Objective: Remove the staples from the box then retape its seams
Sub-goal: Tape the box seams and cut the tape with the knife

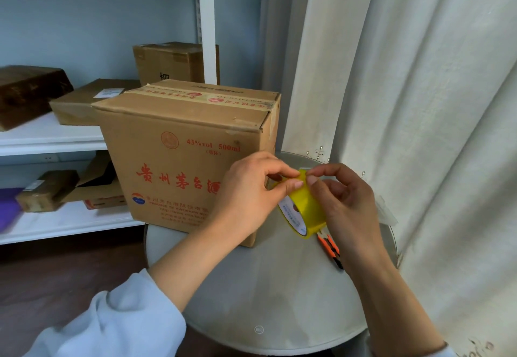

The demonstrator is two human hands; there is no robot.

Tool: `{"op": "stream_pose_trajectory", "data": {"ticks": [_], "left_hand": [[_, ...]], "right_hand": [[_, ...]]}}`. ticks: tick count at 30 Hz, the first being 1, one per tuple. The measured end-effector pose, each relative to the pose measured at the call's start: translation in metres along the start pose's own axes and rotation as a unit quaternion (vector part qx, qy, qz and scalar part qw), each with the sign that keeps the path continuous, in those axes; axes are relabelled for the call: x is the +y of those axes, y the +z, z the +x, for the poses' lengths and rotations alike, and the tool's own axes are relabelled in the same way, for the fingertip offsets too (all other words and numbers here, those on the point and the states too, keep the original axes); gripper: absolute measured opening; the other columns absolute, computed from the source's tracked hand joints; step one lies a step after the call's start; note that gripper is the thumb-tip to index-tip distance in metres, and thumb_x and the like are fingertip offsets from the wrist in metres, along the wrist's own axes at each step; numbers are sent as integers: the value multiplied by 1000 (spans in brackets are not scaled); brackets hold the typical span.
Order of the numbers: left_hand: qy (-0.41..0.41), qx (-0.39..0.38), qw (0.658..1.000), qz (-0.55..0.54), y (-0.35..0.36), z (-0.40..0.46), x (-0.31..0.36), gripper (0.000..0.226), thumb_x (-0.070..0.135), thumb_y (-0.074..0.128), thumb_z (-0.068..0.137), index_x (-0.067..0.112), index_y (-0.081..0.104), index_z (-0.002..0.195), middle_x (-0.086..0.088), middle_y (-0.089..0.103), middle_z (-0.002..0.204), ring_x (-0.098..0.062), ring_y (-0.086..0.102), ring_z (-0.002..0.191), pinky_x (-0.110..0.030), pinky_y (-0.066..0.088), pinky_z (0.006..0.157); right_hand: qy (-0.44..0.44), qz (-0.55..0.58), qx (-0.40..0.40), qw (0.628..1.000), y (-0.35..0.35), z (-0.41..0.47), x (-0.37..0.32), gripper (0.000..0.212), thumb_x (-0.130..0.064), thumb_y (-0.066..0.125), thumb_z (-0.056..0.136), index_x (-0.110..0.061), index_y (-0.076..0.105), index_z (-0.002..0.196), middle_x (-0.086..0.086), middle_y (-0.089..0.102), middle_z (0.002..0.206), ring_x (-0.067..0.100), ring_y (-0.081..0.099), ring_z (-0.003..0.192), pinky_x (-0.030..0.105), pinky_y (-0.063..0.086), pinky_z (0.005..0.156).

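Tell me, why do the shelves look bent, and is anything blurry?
Head view: the wide lens bows the shelf and curtain near the edges; the purple patch at far left is smeared; soft, even light, faint shadows; the tape roll and both hands stay sharp.

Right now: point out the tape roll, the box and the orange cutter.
tape roll (306,207), head view, on its yellow outer band.
box (173,133), head view, on its printed front face.
orange cutter (331,247), head view, on its orange handle, on the table below the roll.
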State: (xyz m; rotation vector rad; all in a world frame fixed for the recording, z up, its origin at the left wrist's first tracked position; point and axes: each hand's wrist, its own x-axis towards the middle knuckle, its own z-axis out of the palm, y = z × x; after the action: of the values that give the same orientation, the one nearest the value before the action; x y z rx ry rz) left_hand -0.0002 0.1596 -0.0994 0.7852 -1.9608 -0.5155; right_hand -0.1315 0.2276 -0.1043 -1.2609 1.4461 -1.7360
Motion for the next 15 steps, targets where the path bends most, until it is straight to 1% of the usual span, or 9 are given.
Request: {"op": "stream_pose_trajectory", "data": {"ticks": [2,3,6,8,9,10,12,13,15], "left_hand": [[10,11,1000,12,3,-2,1,5,21,77,77,21,75,82,12,63,79,-5,57,72,-25,47,65],[14,14,1000,21,4,-3,1,3,21,75,78,21,73,80,13,61,77,-3,54,69,-25,44,62],[44,20,996,73,3,-4,2,8,23,67,85,19,64,79,15,55,77,-2,49,67,-23,40,59],[101,21,983,152,0,-4,6,15,29,54,91,17,57,82,9,55,81,-7,51,70,-28,42,57],[127,22,973,191,-1,-3,9,17,29,49,93,16,53,83,6,56,80,-11,52,70,-30,42,54],[146,24,964,219,-3,-3,11,14,26,48,93,15,51,84,3,56,79,-14,54,69,-32,43,52],[162,24,955,248,-7,-1,13,6,15,55,88,14,50,86,1,57,76,-17,56,66,-35,46,49],[164,22,953,254,-9,-1,14,8,10,58,86,13,50,87,1,58,76,-17,56,65,-35,47,49],[172,6,950,262,-13,0,12,15,5,63,83,13,51,87,2,57,77,-16,54,66,-35,47,49]], "right_hand": [[-3,-3,-2,1000,2,-1,2,9,-12,60,92,-17,62,85,10,69,73,12,61,66,20,46,57],[-9,-2,-5,1000,3,-2,3,12,-11,59,92,-19,61,84,12,69,74,13,61,68,22,46,59],[-28,-16,-7,999,7,-3,3,18,-12,58,94,-25,59,81,11,67,74,15,61,68,26,46,60],[-33,-19,-7,999,9,-3,2,13,-18,58,95,-26,60,85,10,68,75,23,63,69,32,48,61],[-32,-14,-16,999,10,-4,0,6,-23,59,94,-26,60,89,10,70,76,27,65,71,35,49,61],[-24,-7,-32,999,10,-4,-3,3,-27,61,92,-26,60,95,10,71,78,28,67,71,36,50,60],[13,26,-72,997,10,-4,-7,26,-31,64,86,-28,57,111,6,73,81,20,70,69,27,52,57],[31,41,-93,994,9,-4,-8,39,-32,65,83,-30,52,120,5,74,83,17,71,69,24,53,58],[45,34,-124,991,7,-3,-7,63,-36,65,78,-30,43,136,4,75,89,17,72,79,26,56,69]]}}
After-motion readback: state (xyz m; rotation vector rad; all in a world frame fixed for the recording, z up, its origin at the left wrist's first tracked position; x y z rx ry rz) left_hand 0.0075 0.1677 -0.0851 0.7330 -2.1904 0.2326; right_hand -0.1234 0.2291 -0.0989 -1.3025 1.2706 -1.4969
